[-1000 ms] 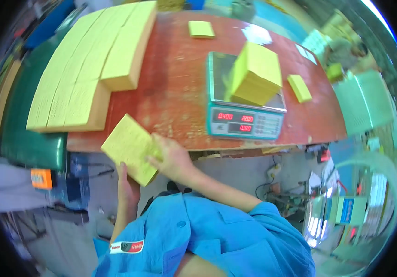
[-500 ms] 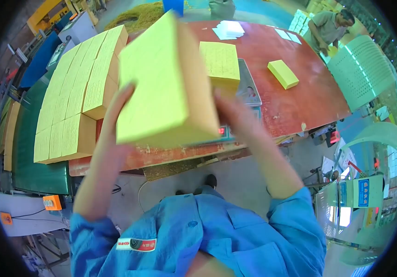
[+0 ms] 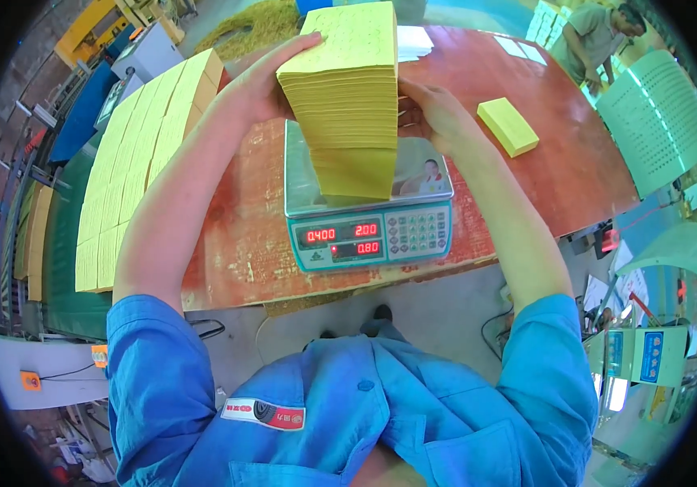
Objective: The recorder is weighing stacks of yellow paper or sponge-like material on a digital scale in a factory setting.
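Note:
A tall stack of yellow paper stands between my hands over a digital weighing scale. Beneath it, a second yellow paper block rests on the metal pan of the scale. My left hand grips the stack's left side, with the thumb up along the top edge and most fingers hidden behind. Against the right side, my right hand has its fingers bent, partly hidden by the paper. Red digits are lit on the scale's display.
Rows of yellow paper blocks lie left on a green surface. A small yellow block lies on the red table. White sheets sit behind the stack. A co-worker stands at the far right near a perforated panel.
Both hands have carried the yellow stack from in front of the scale onto the block on its pan. The scale's front now shows, and the view has shifted slightly.

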Demonstrator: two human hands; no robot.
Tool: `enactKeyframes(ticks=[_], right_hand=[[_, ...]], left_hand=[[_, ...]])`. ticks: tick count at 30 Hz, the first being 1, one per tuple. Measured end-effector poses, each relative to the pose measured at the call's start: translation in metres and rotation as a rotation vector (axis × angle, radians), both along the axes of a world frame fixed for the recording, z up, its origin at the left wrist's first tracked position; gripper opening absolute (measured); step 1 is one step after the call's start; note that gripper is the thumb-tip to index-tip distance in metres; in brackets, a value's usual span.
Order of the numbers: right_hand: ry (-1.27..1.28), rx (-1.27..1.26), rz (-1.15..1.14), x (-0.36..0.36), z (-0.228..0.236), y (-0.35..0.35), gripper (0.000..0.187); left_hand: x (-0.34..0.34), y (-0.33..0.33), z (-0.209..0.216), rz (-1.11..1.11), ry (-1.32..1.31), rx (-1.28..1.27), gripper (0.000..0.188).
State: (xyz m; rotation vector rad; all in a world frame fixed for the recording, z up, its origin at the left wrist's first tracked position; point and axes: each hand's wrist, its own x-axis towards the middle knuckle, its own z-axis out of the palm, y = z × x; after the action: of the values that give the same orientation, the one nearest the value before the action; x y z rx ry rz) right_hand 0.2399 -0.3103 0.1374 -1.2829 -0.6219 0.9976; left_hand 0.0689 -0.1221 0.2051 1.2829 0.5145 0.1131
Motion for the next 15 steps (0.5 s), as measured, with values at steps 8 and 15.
enactKeyframes(ticks=[8, 15], right_hand=[[-0.034, -0.019, 0.013, 0.001, -0.006, -0.004, 0.036], [-0.132, -0.038, -0.095, -0.004, -0.012, -0.007, 0.036]], left_hand=[[0.004, 0.002, -0.011, 0.022, 0.038, 0.072, 0.073], [0.007, -0.002, -0.017, 0.101, 0.06, 0.22, 0.077]])
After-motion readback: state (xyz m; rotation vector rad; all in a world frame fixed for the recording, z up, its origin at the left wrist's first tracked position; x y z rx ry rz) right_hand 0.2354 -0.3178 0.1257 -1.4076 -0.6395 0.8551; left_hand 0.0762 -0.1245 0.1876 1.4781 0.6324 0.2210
